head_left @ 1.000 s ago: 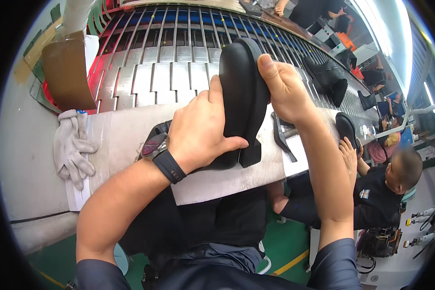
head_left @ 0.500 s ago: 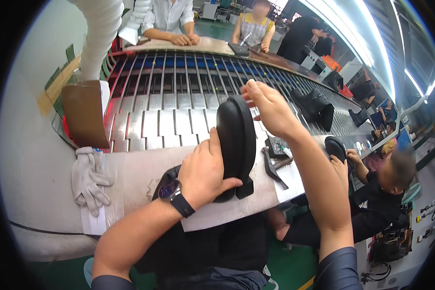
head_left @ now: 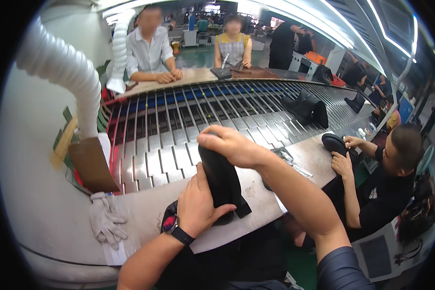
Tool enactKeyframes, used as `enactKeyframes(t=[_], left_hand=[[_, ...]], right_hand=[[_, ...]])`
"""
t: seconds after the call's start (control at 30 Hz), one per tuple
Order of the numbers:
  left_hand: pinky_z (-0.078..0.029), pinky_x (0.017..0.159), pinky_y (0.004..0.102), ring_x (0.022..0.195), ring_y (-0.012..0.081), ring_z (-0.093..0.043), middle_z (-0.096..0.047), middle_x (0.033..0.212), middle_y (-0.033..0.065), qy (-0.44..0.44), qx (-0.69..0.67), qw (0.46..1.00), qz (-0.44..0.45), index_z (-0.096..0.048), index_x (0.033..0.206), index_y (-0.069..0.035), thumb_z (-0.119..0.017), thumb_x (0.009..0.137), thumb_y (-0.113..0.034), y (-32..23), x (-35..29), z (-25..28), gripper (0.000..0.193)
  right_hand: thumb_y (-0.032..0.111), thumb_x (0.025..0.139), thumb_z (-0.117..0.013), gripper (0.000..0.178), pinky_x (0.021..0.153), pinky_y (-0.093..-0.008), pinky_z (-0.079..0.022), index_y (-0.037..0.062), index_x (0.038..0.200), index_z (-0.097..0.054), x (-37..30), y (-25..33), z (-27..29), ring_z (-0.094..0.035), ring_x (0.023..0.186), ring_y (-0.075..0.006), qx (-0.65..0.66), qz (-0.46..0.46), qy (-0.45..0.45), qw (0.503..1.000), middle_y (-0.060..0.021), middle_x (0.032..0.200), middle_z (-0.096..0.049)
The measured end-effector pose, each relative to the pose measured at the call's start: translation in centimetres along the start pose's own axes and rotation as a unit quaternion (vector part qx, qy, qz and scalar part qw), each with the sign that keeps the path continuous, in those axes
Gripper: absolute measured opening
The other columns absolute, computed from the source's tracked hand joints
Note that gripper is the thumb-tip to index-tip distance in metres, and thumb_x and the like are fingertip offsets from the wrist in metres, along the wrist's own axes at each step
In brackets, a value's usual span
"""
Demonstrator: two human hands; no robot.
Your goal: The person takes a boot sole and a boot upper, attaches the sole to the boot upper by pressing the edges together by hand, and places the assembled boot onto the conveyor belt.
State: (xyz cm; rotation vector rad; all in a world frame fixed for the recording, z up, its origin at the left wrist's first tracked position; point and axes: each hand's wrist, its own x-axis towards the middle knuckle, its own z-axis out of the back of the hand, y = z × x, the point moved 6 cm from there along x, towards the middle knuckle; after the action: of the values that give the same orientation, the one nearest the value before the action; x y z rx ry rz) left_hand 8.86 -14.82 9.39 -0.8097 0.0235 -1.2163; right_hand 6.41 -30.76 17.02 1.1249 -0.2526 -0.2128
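A black boot is held upright on its heel on the metal tabletop, at the near edge of the slatted conveyor. The left hand is wrapped around the lower rear part of the boot, with its grip closed on it near the heel block. The right hand is laid over the top end of the boot, fingers curled down and clamped on it.

As far as can be judged, the boot is in mid-handling: it has not been placed on the conveyor, and both hands are fully engaged with it. Whether the sole has been finished cannot be determined, since the working surface is mostly covered by the hands.

A pair of white work gloves lies unused on the tabletop to the left, well apart from the boot. A finished black boot rests further along the conveyor. At the right, a second sole is held by a seated co-worker. Small tools lie just right of the held boot.
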Motion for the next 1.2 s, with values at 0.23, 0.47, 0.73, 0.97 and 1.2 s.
enactKeyframes(t=[0.23,0.47,0.73,0.97,1.2], left_hand=[[-0.058,0.094,0.0504,0.114,0.0446,-0.068,-0.065,0.13,0.0274,-0.021,0.036,0.998,-0.051,-0.02,0.164,0.012,-0.099,0.069,-0.049,-1.8,-1.1,0.2,0.138],[-0.06,0.091,0.0487,0.113,0.0438,-0.071,-0.067,0.13,0.0271,-0.055,0.008,0.995,-0.081,-0.028,0.164,0.006,-0.103,0.065,-0.045,-1.9,-1.7,0.7,0.134],[-0.057,0.098,0.0449,0.115,0.0372,-0.072,-0.072,0.124,0.0211,-0.074,-0.041,0.996,-0.024,-0.055,0.142,0.003,-0.106,0.065,-0.037,0.3,-4.8,1.8,0.1],[-0.056,0.104,0.0435,0.122,0.0268,-0.07,-0.073,0.13,0.0154,0.061,-0.14,0.988,0.007,-0.071,0.129,0.002,-0.092,0.084,-0.019,1.1,-7.9,4.0,0.055],[-0.056,0.108,0.0406,0.126,0.0248,-0.068,-0.069,0.14,0.0111,0.137,-0.409,0.891,0.139,-0.061,0.147,-0.001,-0.066,0.107,-0.035,6.1,-6.2,10.2,0.053]], right_hand=[[0.052,0.098,-0.074,0.073,0.099,-0.039,-0.054,-0.0043,0.143,-0.058,-3.0,1.0,-0.2,-0.068,0.113,-0.0284,-0.033,0.015,-0.01,0.999,-0.0215,0.118,-0.072],[0.05,0.101,-0.073,0.058,0.092,-0.0402,-0.055,0.0024,0.133,-0.066,-3.7,1.2,-2.1,-0.07,0.103,-0.0282,0.156,0.108,-0.035,0.981,-0.0178,0.109,-0.074],[0.038,0.086,-0.083,0.057,0.104,-0.0471,-0.05,0.0022,0.124,-0.061,-4.5,5.4,-5.5,-0.062,0.117,-0.0414,-0.062,0.184,-0.05,0.98,-0.0248,0.119,-0.064],[0.024,0.079,-0.08,0.048,0.086,-0.0522,-0.054,0.0051,0.118,-0.061,-7.2,8.9,-8.6,-0.064,0.098,-0.0442,-0.116,0.262,0.009,0.958,-0.0228,0.106,-0.06],[0.02,0.076,-0.082,0.041,0.088,-0.0463,-0.051,0.007,0.111,-0.065,-13.1,14.8,-6.6,-0.061,0.102,-0.0391,0.049,0.48,0.104,0.87,-0.0164,0.105,-0.058]])
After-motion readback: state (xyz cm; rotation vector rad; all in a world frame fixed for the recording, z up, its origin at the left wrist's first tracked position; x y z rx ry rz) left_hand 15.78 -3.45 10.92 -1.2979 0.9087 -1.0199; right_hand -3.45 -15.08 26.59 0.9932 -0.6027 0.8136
